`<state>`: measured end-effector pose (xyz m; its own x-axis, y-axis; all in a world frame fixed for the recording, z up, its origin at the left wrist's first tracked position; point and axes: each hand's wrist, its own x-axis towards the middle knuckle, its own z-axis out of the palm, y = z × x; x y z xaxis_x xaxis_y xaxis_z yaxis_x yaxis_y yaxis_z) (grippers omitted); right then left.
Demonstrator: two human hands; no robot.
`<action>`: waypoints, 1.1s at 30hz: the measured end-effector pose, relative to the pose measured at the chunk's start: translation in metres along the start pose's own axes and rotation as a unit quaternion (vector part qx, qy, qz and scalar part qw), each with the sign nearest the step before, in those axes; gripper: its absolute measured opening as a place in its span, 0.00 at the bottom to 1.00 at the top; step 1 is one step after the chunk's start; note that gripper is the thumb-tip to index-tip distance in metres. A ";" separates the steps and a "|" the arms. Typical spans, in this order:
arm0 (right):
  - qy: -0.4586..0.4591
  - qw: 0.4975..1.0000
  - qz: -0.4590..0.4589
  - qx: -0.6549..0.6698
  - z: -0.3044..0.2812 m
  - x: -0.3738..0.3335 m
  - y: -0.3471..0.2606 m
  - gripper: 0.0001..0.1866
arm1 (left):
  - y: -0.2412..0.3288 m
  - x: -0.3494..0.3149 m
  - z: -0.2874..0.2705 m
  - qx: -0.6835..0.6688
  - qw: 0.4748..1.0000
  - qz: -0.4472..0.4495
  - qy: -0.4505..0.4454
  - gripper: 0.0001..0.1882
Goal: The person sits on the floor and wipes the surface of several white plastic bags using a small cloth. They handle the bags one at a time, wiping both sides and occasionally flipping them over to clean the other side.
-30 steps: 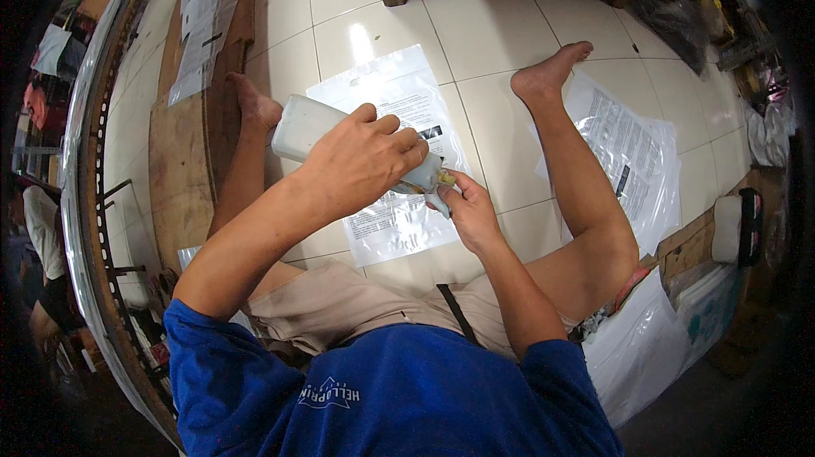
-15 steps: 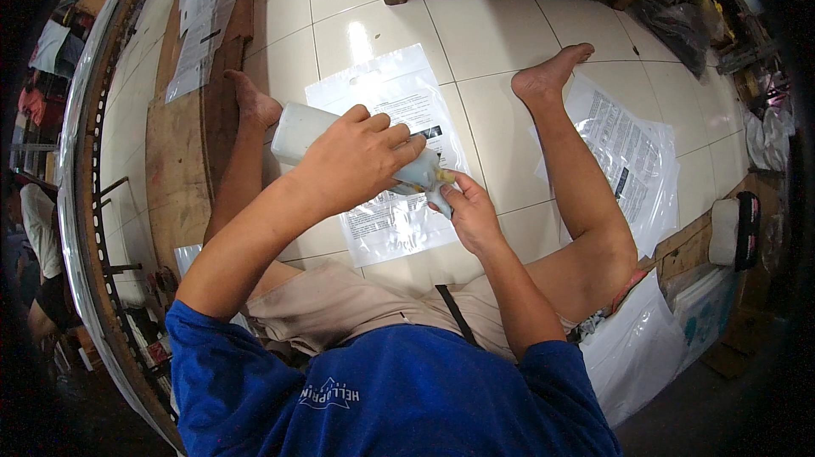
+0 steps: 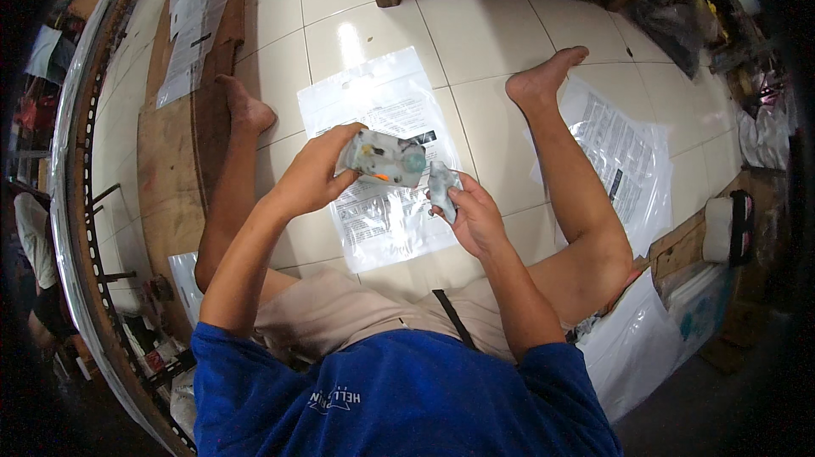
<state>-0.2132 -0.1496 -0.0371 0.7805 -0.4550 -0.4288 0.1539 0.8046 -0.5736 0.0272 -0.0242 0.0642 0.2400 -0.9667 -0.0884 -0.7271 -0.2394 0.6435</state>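
A pale tiled floor (image 3: 484, 32) is lit by a small glare near its far side, and on it a clear, printed plastic sheet (image 3: 382, 240) is laid flat between the seated person's legs. The left hand (image 3: 318, 170) is wrapped around a pale, translucent container (image 3: 386, 158), the thumb set below and the fingers above. By the right hand (image 3: 477, 217) a crumpled grey-white cloth (image 3: 443, 188) is pinched between thumb and fingers. The container is held over the middle of the sheet, to the right of the left hand, its long axis seemingly run from side to side and dipped a little toward the right hand; foreshortening leaves the exact tilt uncertain. Its free end, marked by a round greenish patch, is turned toward the cloth, which is held just beside it, near the sheet's right edge; whether the two are touching cannot be told. The body is gripped by the left hand alone, while its free end is faced more closely by the right. Beyond the sheet's right edge, past the right leg, more printed sheets (image 3: 615, 160) are spread; on the left, a wooden board (image 3: 170, 177) is set beyond the left foot.
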 end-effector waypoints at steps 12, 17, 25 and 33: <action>0.083 0.991 -0.048 -0.098 -0.021 -0.008 -0.034 0.18 | -0.131 0.167 -0.008 -0.292 0.893 -0.031 0.340 0.31; 0.134 0.980 -0.055 -0.133 -0.031 -0.021 -0.044 0.18 | -0.165 0.260 0.010 -0.195 0.902 -0.031 0.384 0.29; 0.155 0.930 -0.035 -0.332 -0.035 -0.015 -0.047 0.17 | -0.184 0.268 0.006 -0.077 0.911 -0.092 0.394 0.47; 0.029 0.751 -0.130 -0.646 -0.039 -0.001 -0.057 0.16 | -0.016 -0.004 0.199 -0.112 0.980 0.089 -0.138 0.21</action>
<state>-0.2464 -0.2095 -0.0308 0.7919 -0.5792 -0.1937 -0.4505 -0.3398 -0.8256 -0.0902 -0.0349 -0.0966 -0.0829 -0.9864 -0.1421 -0.5753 -0.0691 0.8150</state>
